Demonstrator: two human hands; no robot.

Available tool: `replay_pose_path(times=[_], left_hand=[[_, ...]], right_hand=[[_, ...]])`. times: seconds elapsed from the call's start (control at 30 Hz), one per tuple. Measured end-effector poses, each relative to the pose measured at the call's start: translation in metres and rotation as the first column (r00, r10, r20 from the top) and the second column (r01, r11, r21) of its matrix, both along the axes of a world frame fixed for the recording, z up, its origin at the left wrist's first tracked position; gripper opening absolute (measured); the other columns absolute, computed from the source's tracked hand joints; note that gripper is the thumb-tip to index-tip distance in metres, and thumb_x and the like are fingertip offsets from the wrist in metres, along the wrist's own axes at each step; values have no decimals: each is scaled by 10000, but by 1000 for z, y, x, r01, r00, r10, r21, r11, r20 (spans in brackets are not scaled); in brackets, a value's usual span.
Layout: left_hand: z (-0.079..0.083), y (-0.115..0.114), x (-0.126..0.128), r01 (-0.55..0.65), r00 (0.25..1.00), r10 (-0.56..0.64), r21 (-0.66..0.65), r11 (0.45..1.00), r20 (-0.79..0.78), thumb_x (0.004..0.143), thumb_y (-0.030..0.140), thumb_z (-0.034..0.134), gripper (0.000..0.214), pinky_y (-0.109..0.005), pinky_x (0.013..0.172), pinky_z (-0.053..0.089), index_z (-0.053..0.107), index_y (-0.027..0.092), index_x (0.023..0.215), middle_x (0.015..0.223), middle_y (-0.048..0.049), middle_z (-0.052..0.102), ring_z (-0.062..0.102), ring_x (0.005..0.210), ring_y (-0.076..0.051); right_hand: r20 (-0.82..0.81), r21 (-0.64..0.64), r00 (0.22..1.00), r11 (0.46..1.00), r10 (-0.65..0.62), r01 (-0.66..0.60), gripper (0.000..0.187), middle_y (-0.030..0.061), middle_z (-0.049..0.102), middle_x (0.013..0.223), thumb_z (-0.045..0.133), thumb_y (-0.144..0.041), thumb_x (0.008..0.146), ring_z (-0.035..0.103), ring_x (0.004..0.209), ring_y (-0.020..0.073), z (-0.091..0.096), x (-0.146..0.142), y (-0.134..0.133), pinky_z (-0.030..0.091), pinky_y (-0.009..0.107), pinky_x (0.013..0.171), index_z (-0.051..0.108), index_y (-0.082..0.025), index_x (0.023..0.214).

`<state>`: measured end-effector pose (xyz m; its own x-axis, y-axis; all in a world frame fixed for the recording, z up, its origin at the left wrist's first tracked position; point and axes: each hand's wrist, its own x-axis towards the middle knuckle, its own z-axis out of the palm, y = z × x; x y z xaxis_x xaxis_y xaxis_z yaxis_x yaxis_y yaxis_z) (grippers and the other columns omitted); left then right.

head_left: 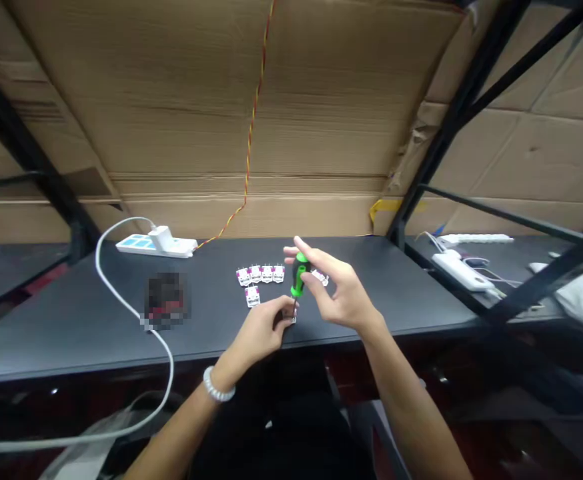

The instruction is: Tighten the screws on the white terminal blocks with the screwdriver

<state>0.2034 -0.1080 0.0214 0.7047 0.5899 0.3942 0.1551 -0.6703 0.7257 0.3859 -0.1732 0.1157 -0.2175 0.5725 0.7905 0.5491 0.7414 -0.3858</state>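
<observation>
My right hand [339,287] has its thumb and fingers round the handle of a green and black screwdriver [299,275], which stands nearly upright. The screwdriver's thin shaft points down at a small white part [293,320] on the desk. My left hand [264,328] pinches that part near the desk's front edge; its fingers cover most of it. Beyond my hands lie several small white and purple parts [267,274] in a row. One similar part [252,297] sits closer to me, and another [320,277] is partly behind my right hand.
A white power strip [181,248] with a plugged-in charger lies at the back left. Its white cable [121,297] loops over the desk's front edge. A blurred-out dark object [166,300] rests on the left. Black metal posts [434,133] flank the dark desk [391,303].
</observation>
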Motion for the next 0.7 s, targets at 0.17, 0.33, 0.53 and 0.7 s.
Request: replay_pose_path(times=[0.17, 0.33, 0.53, 0.7], left_hand=[[-2, 1, -1, -21, 1000, 21, 22, 1000, 1, 886, 42, 623, 193, -309, 856, 545, 672, 208, 971, 953, -28, 775, 732, 898, -219], [-2, 1, -1, 0, 1000, 0, 15, 1000, 1, 883, 32, 605, 221, -313, 849, 546, 673, 204, 1003, 972, -30, 772, 729, 902, -217], [2, 0, 0, -5, 1000, 5, -10, 1000, 0, 888, 43, 613, 229, -323, 886, 550, 674, 211, 1032, 989, -29, 771, 731, 930, -215], [-1, 2, -1, -1, 1000, 1, -29, 1000, 0, 875, 30, 631, 267, -344, 936, 556, 683, 210, 1065, 1060, -49, 786, 742, 998, -235]], right_hand=[[-16, 156, 988, 975, -157, 157, 332, 58, 688, 1005, 843, -318, 911, 677, 851, 178, 1, -6, 3, 617, 311, 779, 763, -237, 1224], [-37, 18, 999, 1000, -16, 16, 434, 121, 712, 1307, 612, -220, 1038, 716, 1150, 231, 1, -10, 2, 602, 414, 1016, 619, -258, 1470], [-93, 72, 968, 969, -231, 238, 266, 67, 706, 1050, 807, -332, 930, 695, 872, 193, -2, -10, 6, 636, 351, 808, 768, -264, 1185], [-43, -62, 998, 997, -48, 45, 519, 135, 669, 1455, 570, -205, 1038, 712, 1244, 254, 2, -3, 2, 593, 461, 1078, 537, -273, 1552]])
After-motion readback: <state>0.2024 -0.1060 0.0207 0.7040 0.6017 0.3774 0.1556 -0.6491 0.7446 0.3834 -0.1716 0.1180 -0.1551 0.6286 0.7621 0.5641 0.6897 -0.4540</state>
